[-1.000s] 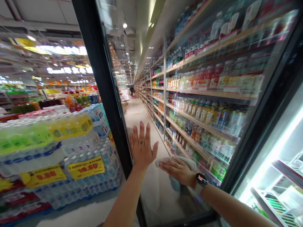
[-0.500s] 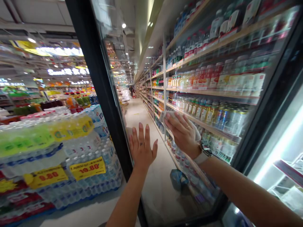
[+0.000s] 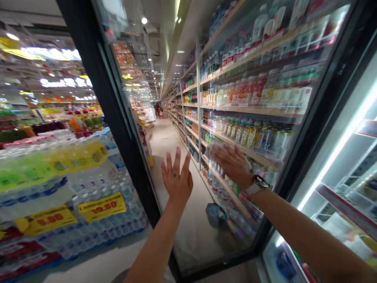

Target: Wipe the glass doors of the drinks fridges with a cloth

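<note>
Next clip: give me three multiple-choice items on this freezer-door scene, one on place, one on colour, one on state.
1. Where is the white cloth?
A under the right hand on the glass door
B on the floor
C on the water packs

2. Colour of the price tags on the bottled water packs?
A blue
B yellow
C white

3. The left hand is:
A fisted
B gripping a bottle
C open, fingers spread

A: the cloth shows under the palm. B: yellow with red digits. C: flat against the glass.

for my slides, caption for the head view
Left hand flat on open glass cooler door, right hand pressing cloth against it.
</note>
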`<state>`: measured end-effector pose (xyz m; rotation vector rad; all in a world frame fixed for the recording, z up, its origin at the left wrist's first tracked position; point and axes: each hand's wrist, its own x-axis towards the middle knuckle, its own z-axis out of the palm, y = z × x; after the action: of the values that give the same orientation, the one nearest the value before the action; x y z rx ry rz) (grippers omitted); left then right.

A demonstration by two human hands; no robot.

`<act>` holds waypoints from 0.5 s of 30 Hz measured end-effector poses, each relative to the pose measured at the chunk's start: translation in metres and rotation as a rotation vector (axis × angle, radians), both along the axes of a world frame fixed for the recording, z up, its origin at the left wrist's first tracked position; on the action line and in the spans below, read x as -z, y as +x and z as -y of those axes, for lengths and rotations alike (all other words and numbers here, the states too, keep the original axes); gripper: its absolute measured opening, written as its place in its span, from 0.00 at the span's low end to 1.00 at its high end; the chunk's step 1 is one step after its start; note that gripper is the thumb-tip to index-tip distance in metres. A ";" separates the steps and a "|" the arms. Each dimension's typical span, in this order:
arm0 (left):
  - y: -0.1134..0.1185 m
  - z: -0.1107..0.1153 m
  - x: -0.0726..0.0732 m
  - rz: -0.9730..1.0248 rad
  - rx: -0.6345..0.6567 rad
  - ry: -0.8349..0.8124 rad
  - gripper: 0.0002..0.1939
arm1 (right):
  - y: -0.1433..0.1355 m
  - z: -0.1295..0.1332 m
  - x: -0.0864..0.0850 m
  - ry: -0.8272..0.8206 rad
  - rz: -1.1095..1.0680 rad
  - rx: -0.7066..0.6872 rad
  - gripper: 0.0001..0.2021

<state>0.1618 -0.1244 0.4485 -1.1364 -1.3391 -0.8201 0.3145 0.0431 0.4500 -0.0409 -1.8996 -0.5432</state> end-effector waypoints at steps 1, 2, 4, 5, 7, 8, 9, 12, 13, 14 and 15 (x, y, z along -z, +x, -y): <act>0.013 -0.009 0.002 0.006 0.021 -0.022 0.30 | 0.002 -0.005 -0.011 -0.031 -0.072 0.035 0.25; 0.025 -0.019 0.005 0.005 0.041 -0.057 0.30 | 0.004 -0.009 -0.020 -0.062 -0.138 0.053 0.25; 0.048 -0.039 0.012 0.009 0.048 -0.119 0.30 | 0.006 -0.012 -0.025 -0.119 -0.248 0.060 0.25; 0.056 -0.048 0.016 0.014 0.035 -0.126 0.30 | 0.007 -0.013 -0.022 -0.147 -0.287 0.064 0.26; 0.066 -0.060 0.022 0.016 0.000 -0.111 0.32 | 0.009 -0.013 -0.003 -0.211 -0.343 0.086 0.28; 0.067 -0.063 0.024 0.007 -0.014 -0.098 0.32 | 0.010 -0.014 0.012 -0.242 -0.362 0.099 0.29; 0.067 -0.065 0.025 0.000 -0.023 -0.087 0.33 | 0.011 -0.016 0.029 -0.270 -0.380 0.110 0.30; 0.060 -0.067 0.027 -0.003 -0.016 -0.074 0.35 | 0.012 -0.020 0.091 -0.346 -0.435 0.147 0.31; 0.058 -0.068 0.028 0.004 -0.003 -0.072 0.35 | 0.012 -0.021 0.111 -0.392 -0.459 0.167 0.31; 0.056 -0.069 0.028 0.016 0.014 -0.074 0.36 | 0.011 -0.020 0.130 -0.443 -0.488 0.189 0.31; 0.054 -0.069 0.028 0.029 0.031 -0.078 0.36 | 0.010 -0.019 0.146 -0.499 -0.513 0.210 0.30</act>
<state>0.2157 -0.0549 0.4200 -1.2133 -1.3906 -0.8155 0.3247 0.0625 0.3036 -0.6495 -1.4863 -0.1570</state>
